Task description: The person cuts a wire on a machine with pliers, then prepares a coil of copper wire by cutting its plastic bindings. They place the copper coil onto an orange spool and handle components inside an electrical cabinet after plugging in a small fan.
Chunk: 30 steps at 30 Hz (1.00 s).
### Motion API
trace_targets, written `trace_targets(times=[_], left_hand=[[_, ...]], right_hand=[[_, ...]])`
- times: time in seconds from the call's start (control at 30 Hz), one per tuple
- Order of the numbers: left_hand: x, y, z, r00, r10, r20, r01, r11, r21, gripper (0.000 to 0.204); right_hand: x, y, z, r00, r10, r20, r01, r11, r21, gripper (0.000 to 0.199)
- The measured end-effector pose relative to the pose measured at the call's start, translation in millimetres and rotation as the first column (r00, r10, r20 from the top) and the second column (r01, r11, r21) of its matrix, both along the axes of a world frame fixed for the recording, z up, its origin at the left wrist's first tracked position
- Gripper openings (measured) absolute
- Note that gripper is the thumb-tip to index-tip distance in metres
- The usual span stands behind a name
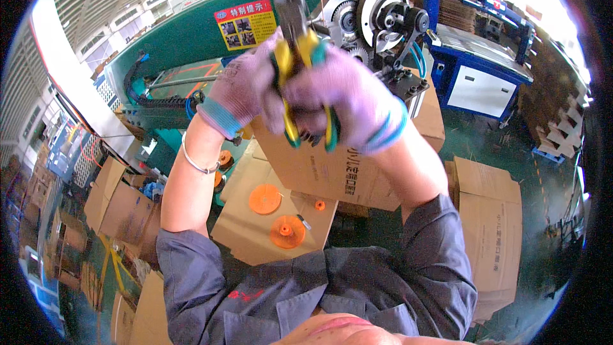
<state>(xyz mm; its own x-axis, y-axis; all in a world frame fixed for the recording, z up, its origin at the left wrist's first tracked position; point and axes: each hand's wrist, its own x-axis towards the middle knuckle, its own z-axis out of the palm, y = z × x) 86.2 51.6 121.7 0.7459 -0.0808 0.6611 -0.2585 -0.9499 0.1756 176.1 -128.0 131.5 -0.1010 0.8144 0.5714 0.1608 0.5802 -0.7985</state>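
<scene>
A pair of pliers (293, 13) with dark jaws and yellow-and-green handles is held up in front of me, jaws pointing up. My right hand (354, 92), in a pinkish-purple knitted glove with a blue cuff, wraps round the handles. On the other side my left hand (246, 86), gloved the same way, has its fingers curled against the handles. The two handle ends stick out below my fingers, spread apart. Whether anything sits between the jaws is too small to tell.
Behind my hands stands a green machine (172, 45) with metal gears (348, 18) and a warning sign. Below lies a cardboard sheet (233, 233) with orange discs (265, 199) and a marker-like thing (304, 222). Cardboard boxes (488, 217) stand right; a blue machine (479, 92) stands farther back.
</scene>
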Motion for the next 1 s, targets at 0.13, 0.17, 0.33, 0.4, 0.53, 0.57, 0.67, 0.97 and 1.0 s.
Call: trace_targets(times=[0.13,0.17,0.33,0.4,0.53,0.57,0.67,0.97,1.0], left_hand=[[-2,-22,34,0.963,-0.199,0.183,0.267,0.815,-0.515,0.043],[-3,-13,36,0.934,-0.280,0.222,0.353,0.817,-0.456,0.045],[-54,9,38,0.941,-0.294,0.165,0.332,0.893,-0.304,0.047],[-102,29,6,0.990,-0.056,0.130,0.090,0.958,-0.270,0.038],[-168,57,-143,0.891,0.356,-0.283,-0.393,0.916,-0.084,0.039],[-186,56,-197,0.774,0.396,-0.494,-0.481,0.875,-0.051,0.042],[-243,34,-360,0.349,0.510,-0.786,-0.639,0.743,0.198,0.030],[-400,-45,-619,0.272,-0.005,-0.962,-0.960,0.062,-0.271,0.044],[-377,-41,-607,0.239,-0.056,-0.969,-0.965,0.101,-0.243,0.046]], right_hand=[[-29,23,13,0.988,0.140,0.071,-0.141,0.990,0.007,0.014],[-41,33,11,0.976,0.158,0.148,-0.168,0.984,0.055,0.017],[-125,49,-44,0.987,-0.022,0.159,-0.010,0.980,0.200,0.029],[-133,50,-79,0.976,0.023,0.216,0.009,0.989,-0.146,0.041],[-112,58,-253,0.932,0.244,0.268,-0.107,0.891,-0.441,0.055],[-101,47,-309,0.874,0.200,0.443,0.076,0.844,-0.531,0.051],[-73,12,-443,0.769,0.220,0.600,0.300,0.705,-0.642,0.043],[-48,-14,-561,0.832,0.292,0.471,0.466,0.091,-0.880,0.049],[-40,-25,-583,0.883,0.129,0.451,0.460,-0.056,-0.886,0.048]])
